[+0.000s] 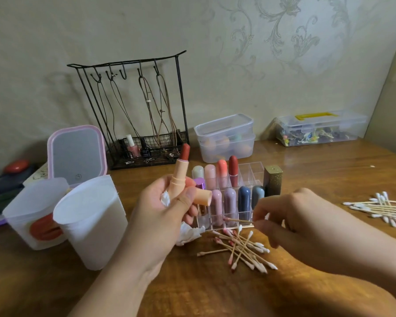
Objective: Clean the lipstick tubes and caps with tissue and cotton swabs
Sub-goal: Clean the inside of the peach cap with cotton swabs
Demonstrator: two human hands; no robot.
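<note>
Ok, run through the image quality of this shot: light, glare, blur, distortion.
Head view: dim, warm light; glare on the glossy table near the clear boxes; wide-angle bending tilts the black wire rack; the right hand looks slightly motion-soft; the lipstick stays reasonably sharp.

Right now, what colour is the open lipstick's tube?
Peach-orange, with a brick-red stick; the lipstick shows best in the head view.

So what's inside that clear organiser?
The organiser holds capped lipsticks upright in two rows; some back slots are empty. The right hand and left hand cover parts of the front row.
</note>
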